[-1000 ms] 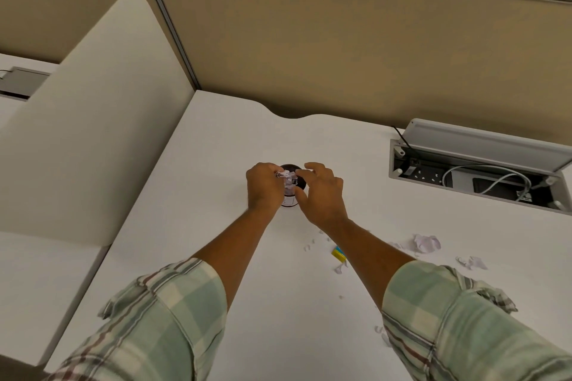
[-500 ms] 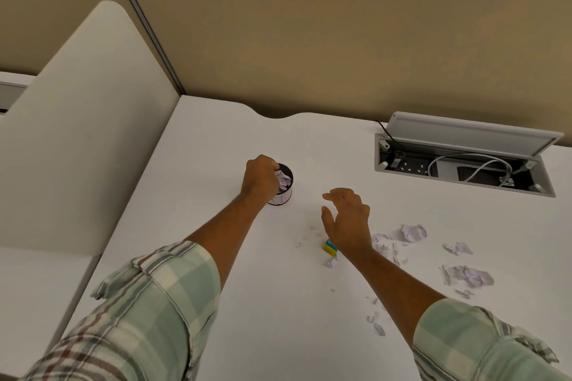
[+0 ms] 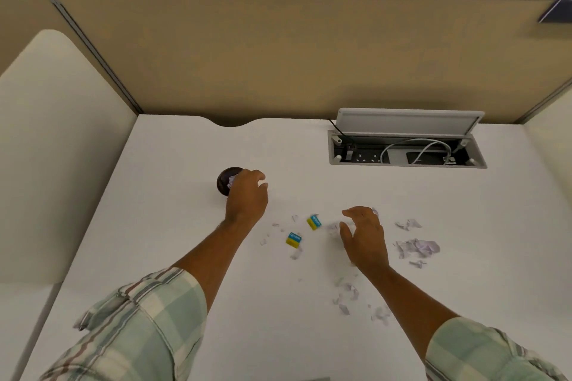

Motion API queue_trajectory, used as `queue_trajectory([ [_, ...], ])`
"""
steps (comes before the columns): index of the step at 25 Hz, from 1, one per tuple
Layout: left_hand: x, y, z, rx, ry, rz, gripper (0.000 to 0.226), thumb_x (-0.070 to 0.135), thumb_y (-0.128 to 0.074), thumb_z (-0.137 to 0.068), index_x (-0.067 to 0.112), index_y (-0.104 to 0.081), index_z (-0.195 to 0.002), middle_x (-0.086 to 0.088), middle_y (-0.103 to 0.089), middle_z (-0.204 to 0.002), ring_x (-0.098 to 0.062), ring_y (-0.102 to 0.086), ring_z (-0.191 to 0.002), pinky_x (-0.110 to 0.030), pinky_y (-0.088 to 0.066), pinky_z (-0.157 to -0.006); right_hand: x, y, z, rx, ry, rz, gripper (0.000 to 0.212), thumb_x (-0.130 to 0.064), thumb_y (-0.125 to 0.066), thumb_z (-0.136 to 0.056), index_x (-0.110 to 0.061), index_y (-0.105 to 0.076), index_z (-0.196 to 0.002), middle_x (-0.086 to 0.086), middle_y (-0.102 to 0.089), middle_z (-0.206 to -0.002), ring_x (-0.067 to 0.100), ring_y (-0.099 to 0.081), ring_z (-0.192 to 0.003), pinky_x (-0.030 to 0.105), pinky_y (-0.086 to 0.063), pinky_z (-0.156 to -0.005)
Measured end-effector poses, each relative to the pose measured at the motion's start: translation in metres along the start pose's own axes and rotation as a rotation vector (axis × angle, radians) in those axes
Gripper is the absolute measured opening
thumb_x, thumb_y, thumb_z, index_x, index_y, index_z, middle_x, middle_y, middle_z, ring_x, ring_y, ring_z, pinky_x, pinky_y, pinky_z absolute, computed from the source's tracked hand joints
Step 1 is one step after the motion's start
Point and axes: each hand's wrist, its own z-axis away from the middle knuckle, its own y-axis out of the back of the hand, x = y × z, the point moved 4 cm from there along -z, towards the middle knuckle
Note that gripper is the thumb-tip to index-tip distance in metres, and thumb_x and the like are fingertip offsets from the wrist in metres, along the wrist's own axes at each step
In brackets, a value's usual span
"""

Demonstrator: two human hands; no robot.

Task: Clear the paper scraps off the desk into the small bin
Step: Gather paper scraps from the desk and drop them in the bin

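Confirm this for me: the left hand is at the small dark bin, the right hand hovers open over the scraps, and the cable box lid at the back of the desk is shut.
Not quite. The head view shows the cable box lid propped open, with cables visible inside. The rest holds: the left hand is at the small dark bin, and the right hand hovers open over the scraps.

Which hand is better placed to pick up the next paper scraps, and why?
The right hand: it hovers open among the paper scraps on the desk. The left hand rests by the small bin, away from them.
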Motion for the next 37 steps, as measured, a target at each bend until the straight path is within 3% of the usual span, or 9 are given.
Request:
queue_trajectory([
  [7,0.051,-0.091,0.032,-0.317,-0.015,-0.121,0.042,0.028,-0.067,-0.095,0.020,-0.055,-0.136,-0.005,-0.051,-0.137,-0.024,-0.055,-0.123,-0.039,-0.053,-0.093,0.096,0.079,0.007,0.108,-0.318,0.045,0.038,-0.027,-0.066,-0.094,-0.016,-0.060,-0.130,0.010,-0.055,-0.136,0.032,-0.055,-0.124,0.043,-0.048,-0.101],
  [14,0.100,-0.169,0.060,-0.619,-0.093,-0.359,0.100,0.041,-0.085,-0.078,0.028,-0.024,-0.157,-0.012,-0.028,-0.155,-0.034,-0.054,-0.131,-0.044,-0.056,-0.097,0.169,0.101,0.005,-0.144,-0.631,0.185,0.080,-0.058,-0.063,-0.090,-0.020,-0.030,-0.152,0.020,-0.036,-0.144,0.046,-0.046,-0.129,0.056,-0.051,-0.096],
  [18,0.116,-0.197,0.062,-0.689,-0.091,-0.413,0.121,0.028,-0.091,-0.074,0.030,-0.006,-0.161,-0.020,-0.018,-0.157,-0.038,-0.058,-0.127,-0.041,-0.056,-0.099,0.178,0.090,-0.002,-0.269,-0.663,0.073,0.094,-0.063,-0.073,-0.078,-0.022,-0.026,-0.149,0.019,-0.034,-0.134,0.045,-0.063,-0.108,0.052,-0.058,-0.090],
  [22,0.137,-0.213,0.055,-0.685,-0.158,-0.415,0.126,0.032,-0.092,-0.072,0.033,-0.002,-0.161,-0.019,-0.020,-0.156,-0.036,-0.061,-0.124,-0.037,-0.054,-0.103,0.170,0.077,-0.023,-0.310,-0.554,0.164,0.105,-0.067,-0.075,-0.073,-0.027,-0.019,-0.152,0.018,-0.030,-0.140,0.047,-0.057,-0.118,0.052,-0.054,-0.098],
  [27,0.149,-0.227,0.042,-0.750,-0.272,-0.381,0.091,0.011,-0.080,-0.082,0.032,-0.029,-0.156,-0.015,-0.031,-0.152,-0.034,-0.063,-0.112,-0.039,-0.058,-0.093,0.154,0.062,-0.041,-0.382,-0.382,0.360,0.084,-0.055,-0.075,-0.081,-0.033,-0.030,-0.149,0.014,-0.033,-0.143,0.040,-0.054,-0.118,0.049,-0.055,-0.090],
  [29,0.148,-0.229,0.044,-0.765,-0.212,-0.199,0.045,0.010,-0.067,-0.091,0.020,-0.051,-0.132,-0.020,-0.049,-0.142,-0.033,-0.064,-0.099,-0.040,-0.057,-0.083,0.149,0.056,-0.037,-0.369,-0.310,0.394,0.066,-0.043,-0.072,-0.088,-0.028,-0.040,-0.144,0.013,-0.036,-0.141,0.037,-0.053,-0.116,0.047,-0.056,-0.089],
  [31,0.145,-0.223,0.049,-0.678,-0.093,-0.045,0.008,0.017,-0.058,-0.097,0.015,-0.051,-0.100,-0.025,-0.065,-0.114,-0.027,-0.064,-0.082,-0.037,-0.053,-0.071,0.147,0.052,-0.032,-0.353,-0.259,0.403,0.055,-0.038,-0.066,-0.092,-0.023,-0.046,-0.141,0.012,-0.037,-0.143,0.036,-0.052,-0.117,0.047,-0.056,-0.091],
  [34,0.137,-0.215,0.061,-0.654,-0.053,0.073,0.011,0.022,-0.054,-0.089,0.017,-0.047,-0.082,-0.014,-0.064,-0.089,-0.020,-0.059,-0.067,-0.029,-0.046,-0.061,0.145,0.051,-0.017,-0.361,-0.224,0.408,0.049,-0.041,-0.062,-0.094,-0.021,-0.049,-0.137,0.009,-0.039,-0.140,0.034,-0.051,-0.116,0.047,-0.057,-0.087],
  [37,0.126,-0.203,0.071,-0.658,-0.052,0.090,0.018,0.031,-0.054,-0.089,0.020,-0.056,-0.103,0.003,-0.060,-0.093,-0.018,-0.061,-0.079,-0.027,-0.049,-0.062,0.141,0.047,0.002,-0.412,-0.168,0.448,0.049,-0.039,-0.067,-0.092,-0.024,-0.050,-0.135,0.009,-0.040,-0.135,0.032,-0.052,-0.112,0.045,-0.058,-0.084],
])
